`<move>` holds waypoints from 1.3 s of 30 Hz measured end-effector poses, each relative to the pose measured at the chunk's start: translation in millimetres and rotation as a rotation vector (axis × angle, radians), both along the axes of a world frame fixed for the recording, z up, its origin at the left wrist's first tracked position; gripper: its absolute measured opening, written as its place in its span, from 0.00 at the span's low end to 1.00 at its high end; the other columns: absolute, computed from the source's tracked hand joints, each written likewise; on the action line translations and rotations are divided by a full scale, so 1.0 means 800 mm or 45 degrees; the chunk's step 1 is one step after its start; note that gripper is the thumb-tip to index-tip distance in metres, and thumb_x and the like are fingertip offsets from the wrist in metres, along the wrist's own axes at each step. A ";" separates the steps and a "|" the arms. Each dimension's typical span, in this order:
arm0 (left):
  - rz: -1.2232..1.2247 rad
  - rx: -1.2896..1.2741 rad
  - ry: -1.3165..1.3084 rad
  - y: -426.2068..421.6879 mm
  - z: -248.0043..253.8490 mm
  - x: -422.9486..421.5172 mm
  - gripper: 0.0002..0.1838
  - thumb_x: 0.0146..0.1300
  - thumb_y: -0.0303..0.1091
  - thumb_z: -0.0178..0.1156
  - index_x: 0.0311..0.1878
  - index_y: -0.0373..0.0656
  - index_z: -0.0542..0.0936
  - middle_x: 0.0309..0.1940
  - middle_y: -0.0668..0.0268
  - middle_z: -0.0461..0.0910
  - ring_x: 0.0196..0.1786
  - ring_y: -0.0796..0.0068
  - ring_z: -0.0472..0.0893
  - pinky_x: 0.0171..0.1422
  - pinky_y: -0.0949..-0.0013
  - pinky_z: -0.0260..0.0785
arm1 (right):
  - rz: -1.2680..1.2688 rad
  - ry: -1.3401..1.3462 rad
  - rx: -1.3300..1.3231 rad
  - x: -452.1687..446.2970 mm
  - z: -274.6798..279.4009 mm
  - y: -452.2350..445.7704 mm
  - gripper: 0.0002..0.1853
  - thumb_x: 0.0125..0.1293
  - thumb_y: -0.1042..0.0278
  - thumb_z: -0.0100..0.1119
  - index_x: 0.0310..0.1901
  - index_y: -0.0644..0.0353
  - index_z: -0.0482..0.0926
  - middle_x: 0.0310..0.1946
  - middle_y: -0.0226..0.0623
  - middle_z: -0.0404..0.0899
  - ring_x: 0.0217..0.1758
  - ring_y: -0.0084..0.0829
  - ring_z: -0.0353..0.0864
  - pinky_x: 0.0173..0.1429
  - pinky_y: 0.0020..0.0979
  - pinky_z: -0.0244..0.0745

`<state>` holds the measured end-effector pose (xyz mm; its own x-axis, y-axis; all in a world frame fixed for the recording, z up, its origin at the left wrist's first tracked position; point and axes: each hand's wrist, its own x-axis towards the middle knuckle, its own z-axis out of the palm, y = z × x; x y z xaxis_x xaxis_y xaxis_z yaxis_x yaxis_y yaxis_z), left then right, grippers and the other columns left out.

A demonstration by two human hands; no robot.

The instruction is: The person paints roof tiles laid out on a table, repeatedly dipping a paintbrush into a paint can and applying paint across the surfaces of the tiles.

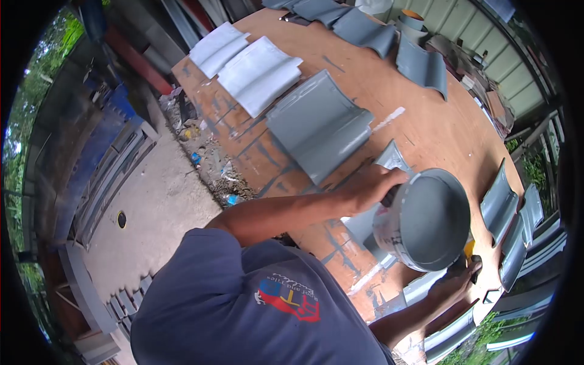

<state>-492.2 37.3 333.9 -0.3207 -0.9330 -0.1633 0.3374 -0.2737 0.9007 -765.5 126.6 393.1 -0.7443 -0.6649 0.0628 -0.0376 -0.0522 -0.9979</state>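
A round paint bucket (389, 228) with grey paint inside is tilted, its mouth facing up at me. My left hand (380, 187) is closed on the bucket's rim at its upper left. Below the bucket's right side, my right hand (459, 281) is closed around a yellow-handled tool (469, 248); the tool's working end is hidden. A roof tile (362, 228) lies partly under the bucket on the board. Beside it rests a glossy grey roof tile (322, 125). Farther along are a white roof tile (258, 76) and another white tile (219, 48).
The brown board table (365, 82) is streaked with grey paint. Several grey tiles (365, 33) line its far edge, and others (500, 204) stand at the right. A container (412, 23) sits behind the far tiles. Concrete floor (152, 194) and rubble (210, 146) lie to the left.
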 end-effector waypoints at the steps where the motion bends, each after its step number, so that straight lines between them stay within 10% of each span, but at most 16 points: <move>1: 0.028 0.003 0.022 0.022 0.008 0.033 0.22 0.76 0.52 0.55 0.41 0.43 0.86 0.31 0.70 0.84 0.34 0.81 0.81 0.42 0.72 0.74 | 0.143 -0.082 -0.015 0.022 -0.001 0.008 0.31 0.84 0.42 0.48 0.64 0.68 0.74 0.51 0.48 0.82 0.57 0.38 0.80 0.66 0.40 0.72; 7: 0.344 0.087 -0.045 0.131 -0.009 0.199 0.20 0.75 0.49 0.56 0.43 0.41 0.86 0.33 0.68 0.86 0.35 0.79 0.84 0.43 0.70 0.76 | 0.637 -0.107 -0.053 0.158 -0.053 0.048 0.25 0.85 0.44 0.47 0.60 0.61 0.72 0.49 0.49 0.84 0.53 0.35 0.83 0.64 0.37 0.74; 14: 0.466 0.180 -0.158 0.184 -0.075 0.380 0.20 0.74 0.48 0.56 0.41 0.40 0.86 0.32 0.69 0.84 0.32 0.78 0.81 0.40 0.71 0.74 | 0.723 0.051 -0.100 0.358 -0.108 0.083 0.18 0.86 0.50 0.49 0.48 0.58 0.72 0.38 0.24 0.67 0.44 0.19 0.65 0.53 0.24 0.63; 30: -0.004 0.126 -0.258 0.054 -0.215 0.594 0.19 0.68 0.47 0.59 0.34 0.40 0.84 0.30 0.68 0.82 0.32 0.76 0.80 0.39 0.65 0.70 | 0.276 0.003 -0.087 0.592 -0.266 0.058 0.17 0.83 0.47 0.55 0.49 0.55 0.74 0.39 0.23 0.72 0.42 0.18 0.69 0.51 0.26 0.69; 39: -0.321 0.383 -0.047 0.014 -0.201 0.629 0.16 0.73 0.46 0.60 0.50 0.43 0.85 0.42 0.66 0.88 0.43 0.74 0.86 0.50 0.64 0.78 | 0.266 0.016 -0.050 0.574 -0.269 0.065 0.19 0.86 0.49 0.48 0.55 0.60 0.72 0.44 0.32 0.76 0.50 0.25 0.76 0.60 0.33 0.75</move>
